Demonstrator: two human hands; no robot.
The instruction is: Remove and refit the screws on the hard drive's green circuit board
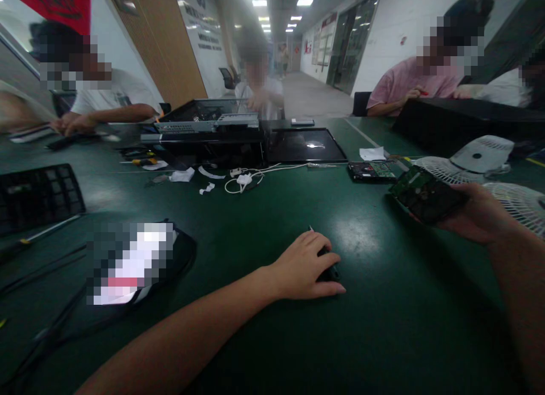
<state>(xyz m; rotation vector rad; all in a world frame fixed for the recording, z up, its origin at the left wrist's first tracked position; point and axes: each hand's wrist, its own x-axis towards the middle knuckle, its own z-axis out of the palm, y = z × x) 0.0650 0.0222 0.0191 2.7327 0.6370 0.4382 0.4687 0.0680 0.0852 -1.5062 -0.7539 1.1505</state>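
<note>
Taking the resting hard drive [369,172] on the surface [251,227] as datum, locate the held hard drive [426,196] just near-right, clasped by fingers of the closer right hand [483,214], and the slim dark tool [329,269] near-left, with long axis aimed left of datum, under curled fingers of the left hand [303,265], with closure indiscernible.

Green-and-black circuit-board unit [426,196] — tilted, aloft; left of it, slim dark tool [330,267] — partly hidden

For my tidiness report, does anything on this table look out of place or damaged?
White paper scraps lie near a loosely looped white cable on the green table, looking like stray litter. I see no clear spill or damage.
</note>
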